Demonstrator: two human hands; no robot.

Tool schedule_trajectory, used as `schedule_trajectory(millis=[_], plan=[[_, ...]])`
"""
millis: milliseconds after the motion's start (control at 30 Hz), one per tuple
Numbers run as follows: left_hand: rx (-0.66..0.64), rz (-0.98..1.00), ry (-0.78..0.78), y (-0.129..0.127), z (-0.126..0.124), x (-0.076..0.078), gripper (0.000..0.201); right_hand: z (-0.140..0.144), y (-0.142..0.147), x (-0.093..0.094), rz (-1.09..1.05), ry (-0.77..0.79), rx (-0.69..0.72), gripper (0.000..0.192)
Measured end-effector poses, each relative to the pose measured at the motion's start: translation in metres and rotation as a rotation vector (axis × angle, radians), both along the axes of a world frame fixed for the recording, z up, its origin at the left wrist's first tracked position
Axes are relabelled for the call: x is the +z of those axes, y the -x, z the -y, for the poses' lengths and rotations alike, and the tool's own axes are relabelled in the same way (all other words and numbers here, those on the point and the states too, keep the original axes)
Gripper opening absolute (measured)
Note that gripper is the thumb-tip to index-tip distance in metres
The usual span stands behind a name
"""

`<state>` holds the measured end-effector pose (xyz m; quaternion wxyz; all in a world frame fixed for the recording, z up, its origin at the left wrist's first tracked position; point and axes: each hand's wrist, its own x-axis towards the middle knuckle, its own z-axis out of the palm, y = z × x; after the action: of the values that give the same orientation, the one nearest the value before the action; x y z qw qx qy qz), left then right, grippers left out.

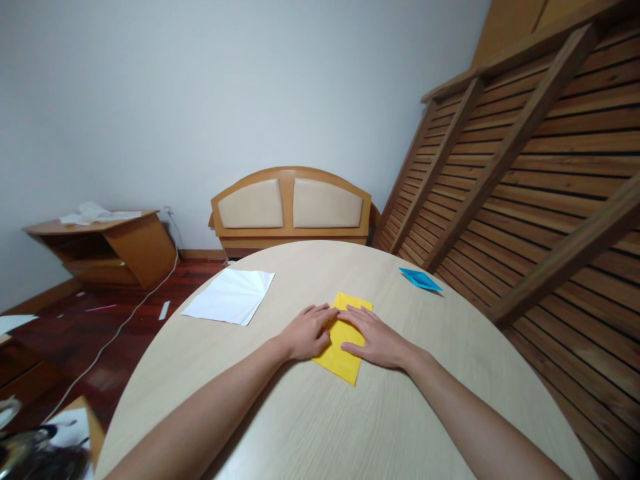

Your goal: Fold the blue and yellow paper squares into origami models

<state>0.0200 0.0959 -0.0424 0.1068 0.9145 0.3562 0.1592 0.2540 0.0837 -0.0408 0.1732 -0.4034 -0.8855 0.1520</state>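
A yellow sheet of folded paper (341,352) lies flat on the round table, a corner pointing toward me. My left hand (310,332) rests on its left side, fingers stretched out and pressing down. From the other side my right hand (375,337) lies over the paper's right part, its thumb apart from the fingers. The fingertips of both hands meet near the paper's upper middle and cover part of it. Neither hand grips the sheet.
White creased paper (230,297) lies at the table's left, and a blue folded paper boat (421,279) at the right. Beyond the round table (310,427) stands a headboard (288,175). A slatted wooden frame (520,133) leans at right; a low cabinet (143,250) stands left.
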Motion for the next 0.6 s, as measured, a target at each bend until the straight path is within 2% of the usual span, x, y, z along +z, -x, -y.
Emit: schedule_trajectory(millis=[167,267,433,600], plan=[[0.164,-0.069,-0.035,-0.002,0.002,0.000,0.046,-0.010,-0.007,-0.006,-0.010,-0.112,-0.164,0.044],[0.243,-0.069,-0.086,-0.002,0.002,0.000,0.041,-0.010,-0.011,-0.004,0.004,-0.110,-0.160,0.043],[0.285,-0.067,-0.107,-0.001,0.001,0.000,0.039,-0.002,-0.010,0.005,0.047,-0.018,-0.014,0.060],[0.286,-0.074,-0.111,-0.001,0.001,-0.001,0.039,0.002,-0.010,0.010,0.081,0.045,0.026,0.086]])
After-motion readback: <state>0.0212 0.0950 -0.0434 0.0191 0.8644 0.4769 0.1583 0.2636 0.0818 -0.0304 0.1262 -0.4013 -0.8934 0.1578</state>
